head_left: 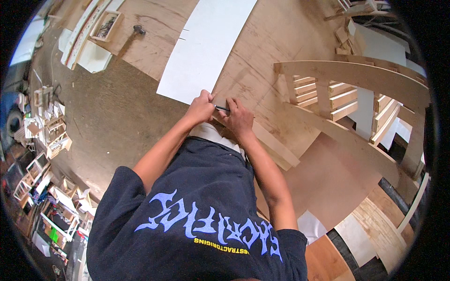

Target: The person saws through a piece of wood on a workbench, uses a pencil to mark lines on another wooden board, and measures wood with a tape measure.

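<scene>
My left hand (200, 107) is closed in a fist around a thin dark tool (222, 108) whose tip points right, toward my other hand. My right hand (239, 117) lies just beside it, fingers spread and pressed down on the plywood sheet (267, 56) at the upper end of a pale wooden strip (276, 147). Both hands meet at the lower corner of a long white sheet (206, 47) lying on the plywood. My dark printed shirt hides whatever is beneath my arms.
A curved wooden frame with slats (356, 89) stands to the right. A hammer (136, 30) lies on the plywood at the upper left, near a small wooden tray (105, 25). Several small wooden boxes (47, 126) crowd the floor on the left. Loose boards lie at the lower right.
</scene>
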Motion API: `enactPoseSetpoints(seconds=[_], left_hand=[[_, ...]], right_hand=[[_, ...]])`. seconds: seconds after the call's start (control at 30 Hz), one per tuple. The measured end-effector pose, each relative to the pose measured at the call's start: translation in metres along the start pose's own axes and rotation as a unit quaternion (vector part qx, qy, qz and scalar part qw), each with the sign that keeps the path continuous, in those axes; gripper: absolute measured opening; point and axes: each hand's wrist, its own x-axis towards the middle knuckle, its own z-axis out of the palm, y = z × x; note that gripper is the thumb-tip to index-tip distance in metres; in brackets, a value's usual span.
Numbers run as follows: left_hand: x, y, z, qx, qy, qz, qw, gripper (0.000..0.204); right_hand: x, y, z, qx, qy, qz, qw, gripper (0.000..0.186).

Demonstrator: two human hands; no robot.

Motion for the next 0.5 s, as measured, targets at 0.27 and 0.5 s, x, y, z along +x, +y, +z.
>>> enactPoseSetpoints(seconds=[0.27,0.5], left_hand=[[-0.002,0.011,-0.001,0.040,-0.006,-0.011,0.999,0.033],[0.017,-0.019,0.014,0.123,0.070,0.053,0.988,0.033]], right_hand=[[-0.003,-0.001,0.001,-0.026,0.030,-0.005,0.999,0.053],[-0.006,-0.004,0.007,-0.025,0.011,0.015,1.000,0.054]])
